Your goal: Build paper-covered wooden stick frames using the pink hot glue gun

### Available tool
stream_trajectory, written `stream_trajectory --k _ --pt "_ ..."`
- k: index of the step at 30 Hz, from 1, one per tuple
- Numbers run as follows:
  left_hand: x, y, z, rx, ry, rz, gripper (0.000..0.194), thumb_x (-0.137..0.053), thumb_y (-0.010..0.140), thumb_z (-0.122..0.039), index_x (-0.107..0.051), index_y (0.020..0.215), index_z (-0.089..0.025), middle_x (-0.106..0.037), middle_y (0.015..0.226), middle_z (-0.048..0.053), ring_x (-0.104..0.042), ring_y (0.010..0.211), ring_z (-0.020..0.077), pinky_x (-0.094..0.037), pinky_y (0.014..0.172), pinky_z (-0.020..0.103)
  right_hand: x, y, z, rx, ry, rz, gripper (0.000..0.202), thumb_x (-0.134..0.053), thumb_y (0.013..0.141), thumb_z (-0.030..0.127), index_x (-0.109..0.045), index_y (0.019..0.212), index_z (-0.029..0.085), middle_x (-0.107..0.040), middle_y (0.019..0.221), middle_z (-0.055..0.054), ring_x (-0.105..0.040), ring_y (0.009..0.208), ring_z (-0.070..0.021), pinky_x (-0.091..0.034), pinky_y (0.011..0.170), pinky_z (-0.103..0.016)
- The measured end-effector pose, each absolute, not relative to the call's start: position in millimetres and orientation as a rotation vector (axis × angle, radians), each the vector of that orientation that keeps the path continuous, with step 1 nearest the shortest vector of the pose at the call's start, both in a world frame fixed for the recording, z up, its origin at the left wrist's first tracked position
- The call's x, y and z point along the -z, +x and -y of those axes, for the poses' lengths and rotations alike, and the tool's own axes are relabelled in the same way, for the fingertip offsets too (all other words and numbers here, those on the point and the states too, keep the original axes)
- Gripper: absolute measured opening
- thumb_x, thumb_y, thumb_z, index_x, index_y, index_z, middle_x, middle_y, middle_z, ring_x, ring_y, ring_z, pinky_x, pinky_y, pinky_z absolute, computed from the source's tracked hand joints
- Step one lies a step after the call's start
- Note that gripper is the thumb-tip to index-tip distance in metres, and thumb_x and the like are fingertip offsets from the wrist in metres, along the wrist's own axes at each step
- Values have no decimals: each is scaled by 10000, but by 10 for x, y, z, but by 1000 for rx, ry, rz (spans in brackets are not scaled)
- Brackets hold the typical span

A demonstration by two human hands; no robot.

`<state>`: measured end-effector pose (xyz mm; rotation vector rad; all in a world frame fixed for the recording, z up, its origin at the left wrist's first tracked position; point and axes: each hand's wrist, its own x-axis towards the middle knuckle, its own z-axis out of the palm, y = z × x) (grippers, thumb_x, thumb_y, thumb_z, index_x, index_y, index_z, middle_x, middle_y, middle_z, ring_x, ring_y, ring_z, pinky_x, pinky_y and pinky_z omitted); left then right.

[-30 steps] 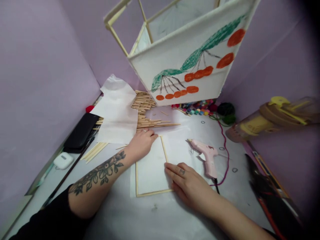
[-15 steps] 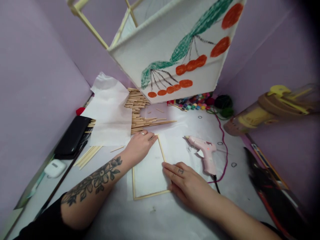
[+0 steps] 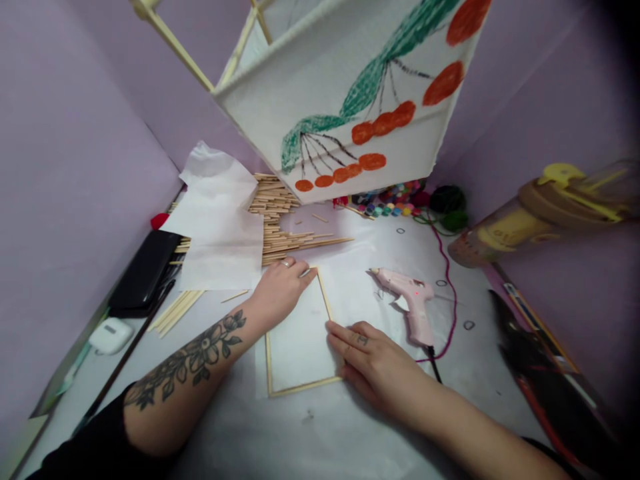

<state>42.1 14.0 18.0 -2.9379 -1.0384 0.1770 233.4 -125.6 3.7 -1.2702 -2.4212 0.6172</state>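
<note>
A rectangular frame of thin wooden sticks [image 3: 271,367] lies flat on a sheet of white paper [image 3: 300,350] in front of me. My left hand [image 3: 281,288] is at the frame's far end, thumb and fingers closed at the top right corner. It covers most of the far stick. My right hand [image 3: 370,357] rests along the frame's right side, its fingers stretched out and pressing on the stick; the lower right corner is hidden under it. A pink glue gun [image 3: 413,297] lies to the right of the frame, its small red light on.
A painted paper lantern [image 3: 360,127] on a wooden frame hangs over the back. Behind my left hand are a pile of wooden sticks [image 3: 275,213] and crumpled white paper [image 3: 215,233]. A drink cup [image 3: 505,227] stands right, black case [image 3: 143,273] left, magenta yarn [image 3: 454,300] beside the glue gun.
The view has shifted very slightly. Both hands keep their places on the stick frame, and nothing else has visibly moved.
</note>
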Motion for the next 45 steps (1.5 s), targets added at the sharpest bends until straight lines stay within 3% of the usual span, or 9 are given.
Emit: stream_trajectory --k 9,27,45 --pt "-189 430 -140 -204 -2951 1059 372 -393 958 -170 -503 1314 -186 -601 1102 93 -507 1016 260 -414 785 358 -32 2316 1249 -640 -1290 2439 373 -523 852 118 -592 1219 109 -565 1363 -117 -542 932 -239 -543 831 -408" --pt "-158 439 -100 -215 -2874 1019 409 -388 950 -143 -466 1347 -201 -600 1113 94 -521 998 270 -412 752 383 -38 2303 1241 -650 -1307 2408 347 -570 826 99 -618 1167 135 -580 1349 -95 -538 922 -237 -541 798 -399" --pt "-147 459 -98 -118 -2902 1053 394 -409 919 -107 -533 1282 -196 -635 1036 88 -549 977 270 -390 751 385 -31 2298 1249 -590 -1283 2410 385 -571 819 103 -617 1198 159 -591 1335 -110 -562 882 -235 -547 760 -412"
